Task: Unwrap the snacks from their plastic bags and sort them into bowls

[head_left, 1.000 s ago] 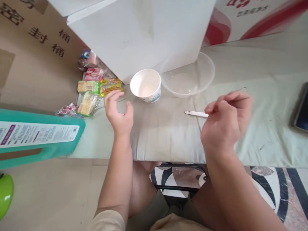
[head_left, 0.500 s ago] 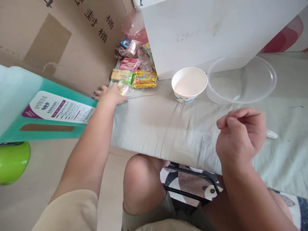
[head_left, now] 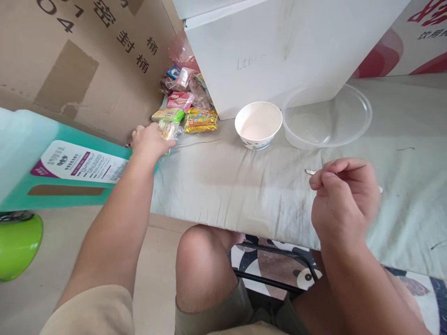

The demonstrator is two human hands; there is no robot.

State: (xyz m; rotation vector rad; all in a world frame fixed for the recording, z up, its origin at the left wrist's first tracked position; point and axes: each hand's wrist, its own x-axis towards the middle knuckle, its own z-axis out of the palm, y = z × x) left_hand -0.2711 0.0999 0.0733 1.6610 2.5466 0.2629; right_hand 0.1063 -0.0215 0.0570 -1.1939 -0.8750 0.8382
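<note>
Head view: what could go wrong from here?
The slim white tool shows past both sides of the right hand; if its tip is sharp, careless lowering could nick the fingers.

The left hand is at a clear-wrapped packet close beside a yellow packet, which might get dragged along.

The paper cup stands right by the plastic bowl; a sweeping arm could knock either.

The lone camera sits on the person's head, facing forward and steeply down past the olive fabric shorts (head_left: 211, 314) to the pale green, cloth-covered bench (head_left: 216, 186). From close above, it frames both bare hands, the left (head_left: 148, 142) and the right (head_left: 344, 200); its top edge crops the large white flat-sided box (head_left: 279, 60).
</note>
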